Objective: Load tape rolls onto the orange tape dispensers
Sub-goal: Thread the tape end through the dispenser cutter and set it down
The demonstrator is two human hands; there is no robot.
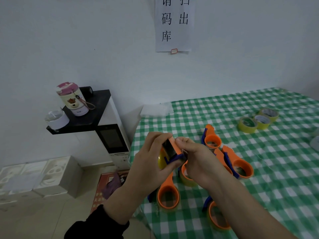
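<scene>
orange dispenser (174,150) clasped in left grip (151,157), yellow roll (161,161) seated, right grip (198,159) pinching its blade (170,147) end: likely threading step; next, draw tape over teeth.

- Yellow translucent tape roll (160,160) in the orange plastic tape dispenser (175,147): mostly behind the left hand (150,163).
- White paper wall notice (174,31): top cut off.
- Pale round object (315,144): cut by right edge.
</scene>
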